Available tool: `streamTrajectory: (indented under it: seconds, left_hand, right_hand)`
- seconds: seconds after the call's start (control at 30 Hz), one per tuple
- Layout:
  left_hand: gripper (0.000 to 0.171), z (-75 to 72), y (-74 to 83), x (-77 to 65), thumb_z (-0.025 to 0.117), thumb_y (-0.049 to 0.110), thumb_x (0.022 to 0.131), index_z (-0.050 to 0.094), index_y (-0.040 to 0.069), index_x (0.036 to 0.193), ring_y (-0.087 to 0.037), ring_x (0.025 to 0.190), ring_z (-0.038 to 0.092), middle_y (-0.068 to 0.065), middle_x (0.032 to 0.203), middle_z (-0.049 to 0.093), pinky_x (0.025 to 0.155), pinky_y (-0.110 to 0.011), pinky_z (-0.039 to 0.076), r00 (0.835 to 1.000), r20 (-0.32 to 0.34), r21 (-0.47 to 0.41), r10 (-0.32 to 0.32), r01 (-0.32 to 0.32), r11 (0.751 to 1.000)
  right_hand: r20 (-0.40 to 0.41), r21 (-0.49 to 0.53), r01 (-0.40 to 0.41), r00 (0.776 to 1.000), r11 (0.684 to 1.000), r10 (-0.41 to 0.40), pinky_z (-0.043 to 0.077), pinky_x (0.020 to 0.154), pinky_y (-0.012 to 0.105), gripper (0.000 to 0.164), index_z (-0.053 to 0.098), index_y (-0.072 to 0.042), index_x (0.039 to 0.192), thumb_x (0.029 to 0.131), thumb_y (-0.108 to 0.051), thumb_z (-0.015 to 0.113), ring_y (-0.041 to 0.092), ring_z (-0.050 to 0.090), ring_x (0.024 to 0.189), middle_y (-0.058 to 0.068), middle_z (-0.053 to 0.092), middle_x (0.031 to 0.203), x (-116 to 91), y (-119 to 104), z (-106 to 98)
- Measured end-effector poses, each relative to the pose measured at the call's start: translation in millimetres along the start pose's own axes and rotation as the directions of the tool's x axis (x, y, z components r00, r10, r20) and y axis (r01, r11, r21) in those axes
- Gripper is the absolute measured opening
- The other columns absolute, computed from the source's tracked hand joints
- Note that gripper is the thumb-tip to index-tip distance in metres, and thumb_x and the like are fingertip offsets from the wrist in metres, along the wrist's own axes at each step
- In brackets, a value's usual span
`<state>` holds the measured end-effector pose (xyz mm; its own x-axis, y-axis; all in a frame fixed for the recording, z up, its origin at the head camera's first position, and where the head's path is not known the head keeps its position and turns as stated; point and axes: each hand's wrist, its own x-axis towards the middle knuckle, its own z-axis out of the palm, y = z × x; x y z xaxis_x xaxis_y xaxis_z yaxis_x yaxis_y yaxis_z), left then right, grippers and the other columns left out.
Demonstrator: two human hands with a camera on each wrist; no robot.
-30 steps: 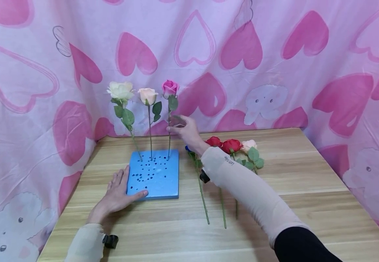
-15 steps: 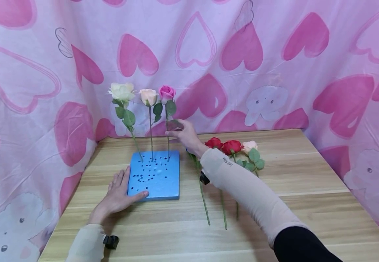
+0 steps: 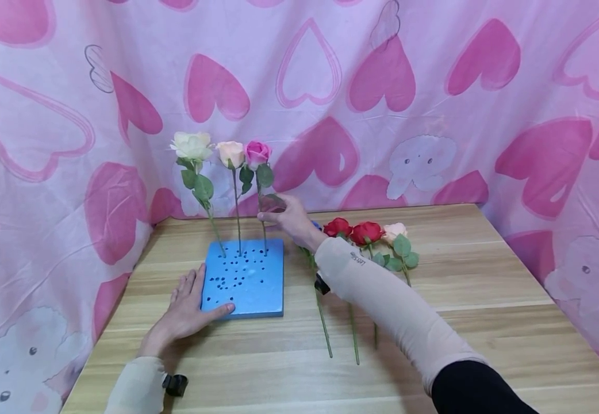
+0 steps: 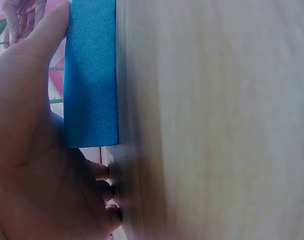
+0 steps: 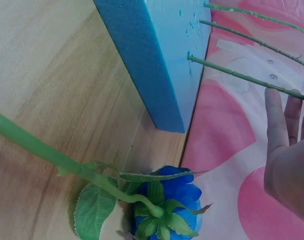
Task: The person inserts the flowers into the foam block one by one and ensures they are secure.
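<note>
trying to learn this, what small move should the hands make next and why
Probably let the right hand release the pink rose: its stem already stands in the blue block beside the peach rose, and the left hand rests against the block.

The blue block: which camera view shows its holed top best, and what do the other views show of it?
The head view: it looks down on the blue block, showing nearly the whole top and its holes. The right wrist view shows a side and part of the top, slanted; the left wrist view shows only a side, without holes.
</note>
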<state>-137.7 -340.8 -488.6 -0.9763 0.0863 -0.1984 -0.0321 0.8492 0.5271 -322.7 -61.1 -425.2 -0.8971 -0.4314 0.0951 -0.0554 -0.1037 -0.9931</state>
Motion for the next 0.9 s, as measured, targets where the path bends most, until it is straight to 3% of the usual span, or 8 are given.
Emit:
streamTrajectory:
  seconds: [0.1, 0.27, 0.5, 0.57, 0.73, 0.9]
  left_hand:
    - [0.133, 0.9, 0.5, -0.8, 0.072, 0.075, 0.096, -0.005, 0.004, 0.178, -0.063, 0.165, -0.009, -0.037, 0.181, -0.004, 0.129, -0.082, -0.003, 1.000, 0.000, -0.001, 0.000, 0.000, 1.000]
    - [0.133, 2.0, -0.4, -1.1, 0.073, 0.073, 0.096, -0.004, 0.003, 0.178, -0.064, 0.165, -0.009, -0.038, 0.180, -0.004, 0.128, -0.082, -0.003, 1.000, 0.000, -0.004, 0.003, -0.003, 1.000]
    - [0.133, 1.8, -0.1, 2.3, 0.073, 0.072, 0.095, -0.004, 0.003, 0.178, -0.065, 0.164, -0.007, -0.038, 0.181, -0.002, 0.128, -0.084, -0.002, 1.000, -0.011, 0.001, 0.017, -0.017, 1.000]
    - [0.133, 2.0, 0.8, 3.4, 0.073, 0.072, 0.095, -0.004, 0.003, 0.178, -0.065, 0.164, -0.007, -0.038, 0.181, -0.002, 0.128, -0.084, -0.002, 1.000, -0.013, 0.000, 0.023, -0.023, 1.000]
    - [0.134, 1.8, 1.7, 2.6, 0.074, 0.072, 0.095, -0.005, 0.003, 0.178, -0.065, 0.164, -0.008, -0.038, 0.181, -0.004, 0.128, -0.083, -0.002, 1.000, 0.003, 0.001, 0.011, -0.011, 1.000]
    - [0.133, -0.5, 1.2, 1.0, 0.074, 0.072, 0.096, -0.005, 0.003, 0.178, -0.065, 0.164, -0.008, -0.038, 0.181, -0.003, 0.128, -0.083, -0.002, 1.000, -0.005, 0.000, 0.011, -0.011, 1.000]
  right_hand:
    - [-0.006, 0.009, -0.005, 1.000, 1.000, 0.005, 0.067, 0.099, 0.048, 0.040, 0.072, -0.007, 0.141, 0.102, 0.000, 0.079, 0.031, 0.074, 0.115, 0.026, 0.069, 0.137, -1, 2, -1]
    - [-0.016, 0.043, -0.006, 1.000, 0.999, 0.007, 0.059, 0.109, 0.064, 0.044, 0.069, -0.006, 0.145, 0.103, 0.000, 0.078, 0.026, 0.073, 0.109, 0.026, 0.066, 0.138, -4, 5, -3]
    - [-0.011, 0.043, 0.000, 1.000, 0.999, 0.000, 0.055, 0.111, 0.071, 0.056, 0.062, -0.011, 0.155, 0.103, -0.003, 0.080, 0.042, 0.071, 0.124, 0.015, 0.064, 0.143, -7, 2, -7]
    - [-0.002, 0.031, 0.006, 1.000, 0.999, -0.006, 0.054, 0.111, 0.072, 0.060, 0.059, -0.012, 0.158, 0.102, -0.004, 0.080, 0.047, 0.069, 0.129, 0.016, 0.062, 0.148, -8, 1, -9]
    - [0.035, 0.016, -0.015, 0.999, 1.000, 0.015, 0.053, 0.113, 0.070, 0.059, 0.061, -0.014, 0.157, 0.102, -0.007, 0.081, 0.044, 0.070, 0.132, 0.015, 0.063, 0.153, -10, 1, -15]
    - [0.055, 0.048, -0.027, 0.998, 0.998, 0.024, 0.053, 0.112, 0.071, 0.063, 0.057, -0.010, 0.161, 0.103, -0.007, 0.081, 0.053, 0.063, 0.138, 0.024, 0.056, 0.160, -11, 1, -20]
